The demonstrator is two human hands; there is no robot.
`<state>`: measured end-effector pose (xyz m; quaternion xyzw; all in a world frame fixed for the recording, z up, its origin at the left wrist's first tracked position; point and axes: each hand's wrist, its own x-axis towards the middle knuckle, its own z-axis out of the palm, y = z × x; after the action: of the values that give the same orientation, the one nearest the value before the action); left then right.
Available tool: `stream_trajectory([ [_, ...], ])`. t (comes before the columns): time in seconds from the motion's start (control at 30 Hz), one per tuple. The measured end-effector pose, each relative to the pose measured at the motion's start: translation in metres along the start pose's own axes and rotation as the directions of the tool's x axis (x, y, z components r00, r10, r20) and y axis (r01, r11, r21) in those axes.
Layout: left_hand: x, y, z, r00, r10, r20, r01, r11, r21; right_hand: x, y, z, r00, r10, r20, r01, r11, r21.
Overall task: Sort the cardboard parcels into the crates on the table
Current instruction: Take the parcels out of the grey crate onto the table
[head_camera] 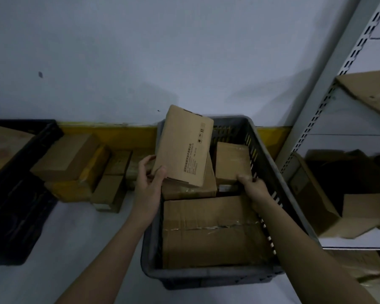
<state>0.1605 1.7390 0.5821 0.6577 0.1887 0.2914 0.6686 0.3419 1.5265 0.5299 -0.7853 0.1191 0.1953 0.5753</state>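
**Two hands at a grey crate of cardboard parcels**

The person's left hand (148,183) grips the lower corner of a flat printed parcel (182,145), thumb on its face, holding it tilted above the far left part of the grey crate (206,278). The right hand (253,187) reaches into the crate and curls its fingers over the near edge of a small taped parcel (232,162) standing against the crate's slotted right wall. A large taped parcel (211,231) lies flat in the crate's near half; another parcel lies partly hidden beneath the raised one. Left of the crate, a cluster of parcels (75,163) rests on the table (86,249), beside a black crate (20,216). A metal shelving unit (329,106) stands at right, holding opened cartons (329,194).
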Motion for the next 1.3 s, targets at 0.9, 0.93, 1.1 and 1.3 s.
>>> stream_trajectory([
  [0.9,0.013,0.052,-0.088,0.988,-0.094,-0.123,0.060,0.965,-0.256,-0.074,-0.084,0.004,0.829,-0.560,-0.019,0.535,0.782,0.319],
  [0.93,0.008,0.051,-0.094,0.984,-0.088,-0.152,0.049,0.969,-0.242,-0.078,-0.085,0.013,0.821,-0.571,0.002,0.542,0.781,0.310],
  [1.1,-0.015,0.041,-0.134,0.931,-0.125,-0.343,0.064,0.981,-0.181,-0.097,-0.090,0.066,0.828,-0.542,0.140,0.472,0.810,0.347],
  [1.3,-0.030,0.031,-0.200,0.825,-0.068,-0.561,0.065,0.998,-0.026,-0.124,-0.095,0.133,0.807,-0.539,0.240,0.429,0.815,0.389],
])
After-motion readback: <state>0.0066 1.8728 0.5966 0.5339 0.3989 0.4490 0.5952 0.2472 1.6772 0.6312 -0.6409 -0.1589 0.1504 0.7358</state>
